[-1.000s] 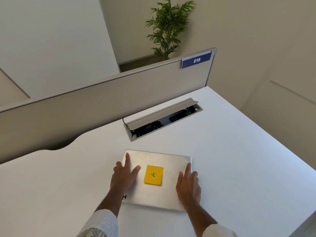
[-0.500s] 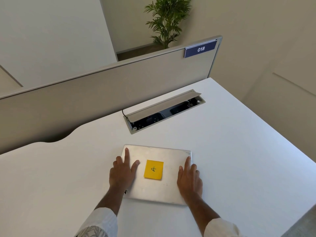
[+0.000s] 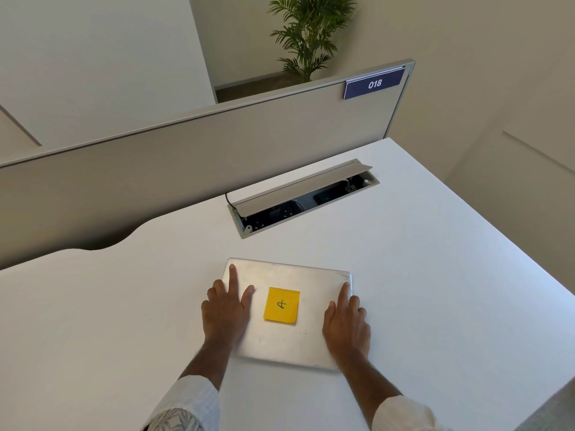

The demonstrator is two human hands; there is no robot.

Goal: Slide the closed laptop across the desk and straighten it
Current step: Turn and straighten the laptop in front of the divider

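Observation:
A closed silver laptop (image 3: 308,337) lies on the white desk (image 3: 435,290), its far edge turned slightly clockwise against the desk's lines. A yellow sticky note (image 3: 281,304) with a handwritten mark sits in the middle of the lid. My left hand (image 3: 225,312) lies flat over the lid's left side, the index finger reaching the far left corner. Over the right edge rests my right hand (image 3: 347,328), its index finger pointing at the far right corner. Both palms press on the lid.
An open cable box (image 3: 303,199) is sunk into the desk just beyond the laptop, its flap raised. A grey divider panel (image 3: 186,157) with a blue "018" sign (image 3: 375,84) runs along the back. The desk's right edge slants close by on the right.
The view has tilted a little, so desk and laptop sit higher in the frame. Both hands stay flat on the lid, and the laptop has barely shifted relative to the cable box.

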